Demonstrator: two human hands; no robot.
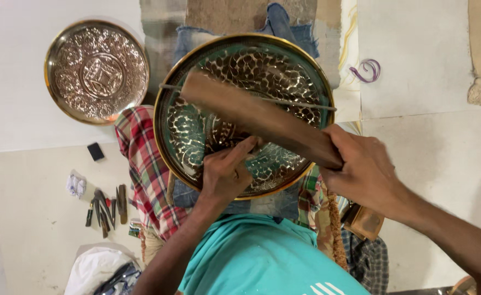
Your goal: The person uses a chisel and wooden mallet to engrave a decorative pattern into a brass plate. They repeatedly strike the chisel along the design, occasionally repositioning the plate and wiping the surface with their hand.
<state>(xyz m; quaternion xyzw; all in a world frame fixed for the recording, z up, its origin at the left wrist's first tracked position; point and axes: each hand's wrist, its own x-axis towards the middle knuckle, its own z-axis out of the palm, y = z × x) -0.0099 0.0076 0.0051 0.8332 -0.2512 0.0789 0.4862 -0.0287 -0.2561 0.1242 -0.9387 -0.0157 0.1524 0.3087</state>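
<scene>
On the person's lap, seen from the head camera, a large round metal tray (284, 76) with a gold rim and an embossed green and silver pattern rests over a red checked cloth (142, 164). The right hand (363, 175) is closed around one end of a wooden mallet (257, 117), whose blurred other end lies across the tray's face. The left hand (227, 172) has its fingers pinched together on a thin tool against the tray; the tool itself is mostly hidden. A thin metal rod (300, 104) crosses the tray under the mallet. To the left, well apart on the floor, lie a second embossed tray (97, 71) and a cluster of small chisels (107, 207).
</scene>
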